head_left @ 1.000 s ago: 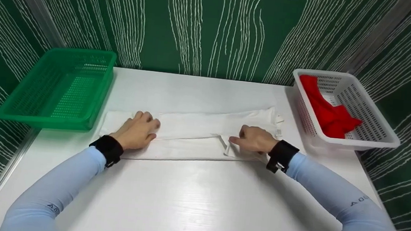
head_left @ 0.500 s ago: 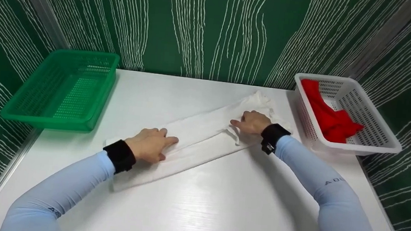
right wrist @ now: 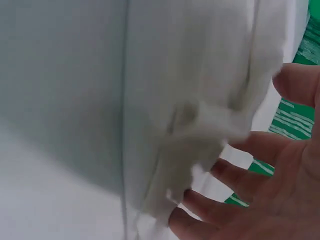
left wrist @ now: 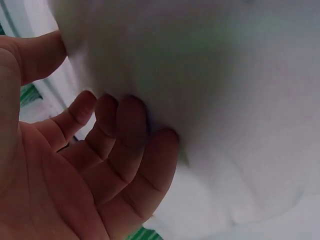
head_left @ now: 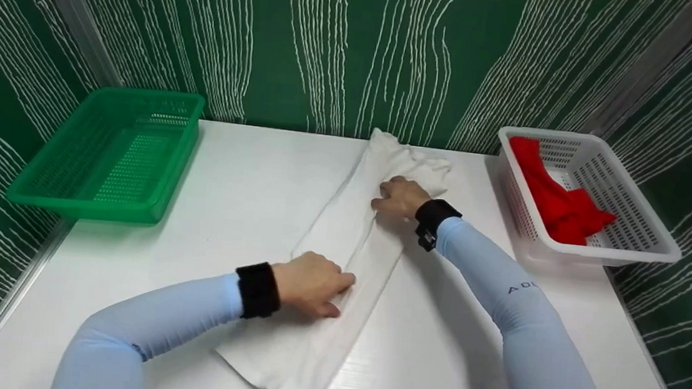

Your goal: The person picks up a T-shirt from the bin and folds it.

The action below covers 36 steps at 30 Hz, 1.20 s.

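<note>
A white garment point(head_left: 344, 219), folded into a long, narrow strip, lies diagonally across the table. Its crumpled upper end reaches the back edge, and its lower end comes toward the front. On its lower half rests my left hand point(head_left: 313, 284); in the left wrist view, thumb and fingertips touch the white fabric point(left wrist: 225, 110) with the fingers gently bent. My right hand point(head_left: 402, 197) lies on the upper part. The right wrist view has its fingers point(right wrist: 240, 177) spread, tips touching a rumpled fold, with the thumb well apart.
A green plastic basket point(head_left: 159, 212) stands at the back left. At the back right is a white basket point(head_left: 623, 253) with a red cloth point(head_left: 561, 204) in it. Dark green walls with white streaks enclose the white table point(head_left: 189, 268) behind and at both sides.
The garment has turned from nearly level to steeply diagonal, its right end swinging to the back. My left hand has moved right and toward the front; my right hand has moved left and back.
</note>
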{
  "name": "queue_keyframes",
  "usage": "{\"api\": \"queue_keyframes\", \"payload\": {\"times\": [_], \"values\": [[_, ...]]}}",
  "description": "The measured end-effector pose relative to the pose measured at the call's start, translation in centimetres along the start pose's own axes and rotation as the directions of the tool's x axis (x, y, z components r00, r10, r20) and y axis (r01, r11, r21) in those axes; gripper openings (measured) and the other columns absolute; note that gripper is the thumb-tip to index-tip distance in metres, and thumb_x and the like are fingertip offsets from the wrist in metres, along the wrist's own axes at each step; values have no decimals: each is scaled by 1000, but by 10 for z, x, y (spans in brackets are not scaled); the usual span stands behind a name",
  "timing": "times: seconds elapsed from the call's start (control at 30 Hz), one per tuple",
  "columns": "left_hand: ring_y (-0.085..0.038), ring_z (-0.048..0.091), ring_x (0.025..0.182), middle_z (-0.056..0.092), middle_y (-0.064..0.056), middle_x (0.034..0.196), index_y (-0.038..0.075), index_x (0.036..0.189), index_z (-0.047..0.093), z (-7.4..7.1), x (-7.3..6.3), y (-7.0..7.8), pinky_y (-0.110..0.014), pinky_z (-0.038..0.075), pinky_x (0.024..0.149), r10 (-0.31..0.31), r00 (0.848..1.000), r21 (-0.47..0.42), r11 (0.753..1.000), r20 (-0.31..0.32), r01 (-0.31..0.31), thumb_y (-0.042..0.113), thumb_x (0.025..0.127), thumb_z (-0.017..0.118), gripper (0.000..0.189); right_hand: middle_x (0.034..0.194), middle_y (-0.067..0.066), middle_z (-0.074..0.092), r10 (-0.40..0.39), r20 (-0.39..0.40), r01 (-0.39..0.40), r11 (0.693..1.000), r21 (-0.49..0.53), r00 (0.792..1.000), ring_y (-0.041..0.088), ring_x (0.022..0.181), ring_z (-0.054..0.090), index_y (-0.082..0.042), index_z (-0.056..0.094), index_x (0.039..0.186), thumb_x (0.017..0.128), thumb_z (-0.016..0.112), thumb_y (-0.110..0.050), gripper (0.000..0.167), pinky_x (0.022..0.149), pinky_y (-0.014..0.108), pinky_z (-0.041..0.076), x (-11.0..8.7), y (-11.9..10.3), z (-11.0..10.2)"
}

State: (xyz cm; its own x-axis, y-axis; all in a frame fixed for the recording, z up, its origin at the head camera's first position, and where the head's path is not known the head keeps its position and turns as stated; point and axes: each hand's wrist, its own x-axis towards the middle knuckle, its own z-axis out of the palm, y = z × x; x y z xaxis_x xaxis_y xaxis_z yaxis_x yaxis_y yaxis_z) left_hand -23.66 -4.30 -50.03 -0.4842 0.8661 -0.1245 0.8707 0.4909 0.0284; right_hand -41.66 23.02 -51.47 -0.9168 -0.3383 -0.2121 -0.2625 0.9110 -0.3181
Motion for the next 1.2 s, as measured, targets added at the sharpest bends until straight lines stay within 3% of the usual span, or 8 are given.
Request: {"api": "queue_keyframes", "payload": {"times": [0.1,0.2,0.3,0.73,0.9,0.97,1.03,1.2], "values": [[-26,72,70,73,-5,80,14,111,64,0,18,19,-43,54,56,-25,1000,12,1000,10,25,50,95,84,44,168,30,49,-13,32,14,1000,-28,999,59,149,52,-5,62,152,101,58,-48,67,126,63,46,7,-9,6],[-26,77,77,75,-6,83,14,115,65,-2,34,35,-44,60,62,-81,996,0,997,46,81,52,96,82,46,187,24,23,0,89,5,999,-47,996,62,170,18,-10,36,176,106,57,-45,80,141,67,21,8,-24,5],[-27,81,88,79,-8,91,12,123,67,-3,48,46,-45,65,71,-142,986,-30,989,87,145,54,98,79,50,190,18,13,-11,125,20,997,-71,992,57,174,7,-15,23,180,110,56,-44,83,143,67,13,10,-35,3],[-30,81,100,81,-12,103,10,143,61,-6,73,52,-47,68,83,-230,957,-123,960,175,253,57,99,78,67,190,21,14,-55,140,76,986,-147,989,54,175,9,-15,23,181,110,57,-40,82,144,64,13,26,-35,5],[-26,80,90,78,-7,93,9,147,52,-2,59,49,-45,66,79,-142,986,-152,976,92,155,56,104,74,68,183,32,26,-213,1,211,967,-145,977,51,173,22,-4,30,177,112,54,-34,75,145,58,15,11,-29,10],[-24,76,83,74,-3,91,11,142,52,0,45,46,-43,64,74,-66,997,-150,986,34,70,52,105,73,58,180,34,33,-311,-88,296,943,-150,946,53,170,29,-3,37,174,112,56,-28,69,142,62,23,-6,-34,12],[-22,71,78,70,-1,91,14,129,57,3,29,43,-41,59,68,11,1000,-152,988,-17,-13,48,106,74,45,175,34,41,-428,-149,398,897,-193,892,56,164,39,-3,47,169,111,63,-24,64,135,68,35,-30,-42,15],[-17,62,72,67,0,91,18,101,65,12,-4,36,-32,40,59,115,992,-141,983,-42,-120,44,101,79,29,165,28,58,-709,-60,656,679,-330,703,51,154,56,-6,66,153,105,74,-25,52,120,67,54,-97,-57,34]]}}
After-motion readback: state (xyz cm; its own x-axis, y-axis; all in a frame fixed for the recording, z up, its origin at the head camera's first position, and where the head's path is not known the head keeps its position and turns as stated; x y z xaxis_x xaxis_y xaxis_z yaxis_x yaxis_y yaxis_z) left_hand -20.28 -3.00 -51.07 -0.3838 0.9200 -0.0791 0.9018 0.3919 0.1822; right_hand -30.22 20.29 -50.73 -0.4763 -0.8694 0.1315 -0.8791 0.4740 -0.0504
